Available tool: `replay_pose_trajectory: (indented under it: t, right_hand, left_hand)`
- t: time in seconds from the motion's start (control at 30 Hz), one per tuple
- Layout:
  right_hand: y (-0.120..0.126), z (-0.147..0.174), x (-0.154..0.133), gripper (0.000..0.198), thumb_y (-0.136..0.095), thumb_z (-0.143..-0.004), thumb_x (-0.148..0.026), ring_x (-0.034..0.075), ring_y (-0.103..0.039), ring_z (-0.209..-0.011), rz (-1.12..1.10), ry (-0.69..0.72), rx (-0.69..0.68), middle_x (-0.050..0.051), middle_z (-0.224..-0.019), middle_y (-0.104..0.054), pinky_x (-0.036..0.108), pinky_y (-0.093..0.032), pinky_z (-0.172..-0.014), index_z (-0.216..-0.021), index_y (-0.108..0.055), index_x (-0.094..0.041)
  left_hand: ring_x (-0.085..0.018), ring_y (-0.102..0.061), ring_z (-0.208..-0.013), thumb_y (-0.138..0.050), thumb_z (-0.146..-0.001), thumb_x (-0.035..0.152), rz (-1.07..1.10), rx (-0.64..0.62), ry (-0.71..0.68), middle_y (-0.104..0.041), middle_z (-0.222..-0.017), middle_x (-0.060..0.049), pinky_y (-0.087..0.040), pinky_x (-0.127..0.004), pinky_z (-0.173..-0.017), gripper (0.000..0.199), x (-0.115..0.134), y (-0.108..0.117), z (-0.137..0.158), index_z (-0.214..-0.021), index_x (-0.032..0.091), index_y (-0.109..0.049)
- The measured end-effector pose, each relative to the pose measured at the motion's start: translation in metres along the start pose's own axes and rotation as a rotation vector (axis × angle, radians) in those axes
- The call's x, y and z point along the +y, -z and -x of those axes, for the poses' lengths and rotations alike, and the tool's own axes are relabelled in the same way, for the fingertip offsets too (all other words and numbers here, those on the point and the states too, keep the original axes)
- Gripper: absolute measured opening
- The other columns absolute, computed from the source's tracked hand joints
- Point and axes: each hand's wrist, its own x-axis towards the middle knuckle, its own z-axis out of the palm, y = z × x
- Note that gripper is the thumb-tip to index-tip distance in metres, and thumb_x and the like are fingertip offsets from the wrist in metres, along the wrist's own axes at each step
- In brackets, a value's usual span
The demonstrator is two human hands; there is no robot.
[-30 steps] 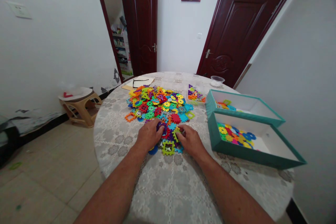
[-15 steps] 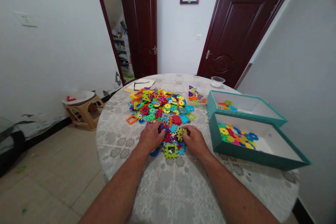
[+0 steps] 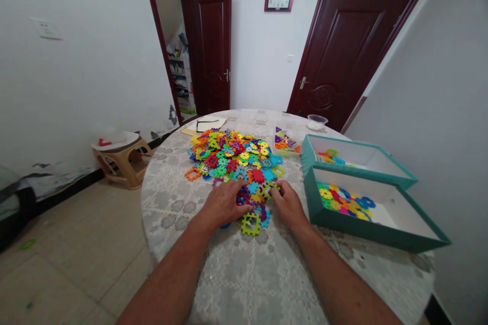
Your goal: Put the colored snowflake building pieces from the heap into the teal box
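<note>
A heap of colourful plastic interlocking pieces [image 3: 221,155] lies on the table, spilling toward me. My left hand [image 3: 223,204] rests at the near left of the loose pieces, its thumb spread away from the fingers over red and blue ones; the fingertips are partly hidden. My right hand [image 3: 287,205] pinches a lime-green toothed piece [image 3: 271,189] at the near right of the heap. Between and just in front of the hands lie a purple piece [image 3: 262,210] and a lime-green square frame piece [image 3: 250,225], with light-blue pieces beside them.
Two teal boxes [image 3: 375,236] with white insides stand at the right, holding some pieces. Behind the heap are a clear tray [image 3: 286,141] of small pieces, a clear bowl [image 3: 317,122] and eyeglasses [image 3: 206,124] on paper. A stool [image 3: 124,162] stands left of the round table.
My left thumb has moved out from the fingers, and the purple piece lies nearer to me. The right hand has lifted slightly, tilting the lime-green piece. The view has shifted slightly.
</note>
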Motion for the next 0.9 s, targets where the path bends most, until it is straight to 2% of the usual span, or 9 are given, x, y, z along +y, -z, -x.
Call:
replay_pose_trajectory:
  t: [0.17,0.3,0.4,0.6,0.77,0.9]
  right_hand:
    - [0.005,-0.002,-0.004,0.030,-0.058,-0.086,-0.046,0.022,-0.063,-0.078,-0.092,-0.030,0.055,0.002,-0.082,-0.071,0.030,-0.045,-0.069,-0.099,-0.068,-0.022]
    - [0.006,-0.001,-0.005,0.036,-0.058,-0.086,-0.048,0.022,-0.062,-0.074,-0.155,-0.060,0.023,0.002,-0.079,-0.070,0.029,-0.046,-0.066,-0.107,-0.070,-0.020]
    - [0.005,-0.001,-0.003,0.040,-0.059,-0.087,-0.048,0.022,-0.062,-0.075,-0.168,-0.066,0.006,0.002,-0.081,-0.071,0.030,-0.047,-0.068,-0.112,-0.071,-0.020]
    - [0.004,-0.002,-0.001,0.045,-0.061,-0.085,-0.047,0.021,-0.063,-0.074,-0.190,-0.086,0.009,0.002,-0.079,-0.071,0.030,-0.049,-0.068,-0.118,-0.073,-0.018]
    - [0.005,-0.001,-0.003,0.043,-0.062,-0.084,-0.047,0.020,-0.061,-0.068,-0.204,-0.095,-0.005,0.001,-0.074,-0.069,0.029,-0.047,-0.063,-0.114,-0.073,-0.018]
    - [0.008,-0.001,-0.004,0.035,-0.061,-0.085,-0.046,0.018,-0.056,-0.060,-0.197,-0.098,-0.057,-0.002,-0.070,-0.064,0.027,-0.043,-0.057,-0.107,-0.071,-0.020]
  left_hand:
    - [-0.031,-0.063,-0.125,-0.078,-0.083,0.037,0.064,0.006,-0.062,-0.067,-0.135,-0.012,-0.051,-0.045,-0.110,0.064,-0.003,-0.005,-0.001,-0.142,0.023,-0.058]
    - [-0.029,-0.060,-0.131,-0.074,-0.083,0.025,0.159,0.037,-0.097,-0.063,-0.140,-0.012,-0.047,-0.044,-0.116,0.064,-0.007,-0.008,-0.003,-0.144,0.022,-0.056]
    - [-0.030,-0.058,-0.134,-0.076,-0.082,0.025,0.193,0.027,-0.093,-0.062,-0.142,-0.014,-0.045,-0.046,-0.118,0.066,-0.008,-0.007,-0.003,-0.146,0.022,-0.056]
    - [-0.034,-0.056,-0.136,-0.084,-0.078,0.037,0.241,-0.001,-0.071,-0.060,-0.145,-0.014,-0.044,-0.051,-0.119,0.075,-0.009,-0.004,-0.003,-0.147,0.025,-0.056]
    - [-0.029,-0.056,-0.135,-0.076,-0.083,0.025,0.257,0.000,-0.091,-0.059,-0.144,-0.013,-0.044,-0.047,-0.119,0.075,-0.011,-0.004,-0.003,-0.153,0.023,-0.049]
    - [-0.029,-0.050,-0.142,-0.065,-0.087,0.018,0.262,0.028,-0.086,-0.054,-0.149,-0.014,-0.039,-0.048,-0.124,0.072,-0.012,-0.004,-0.004,-0.156,0.021,-0.046]
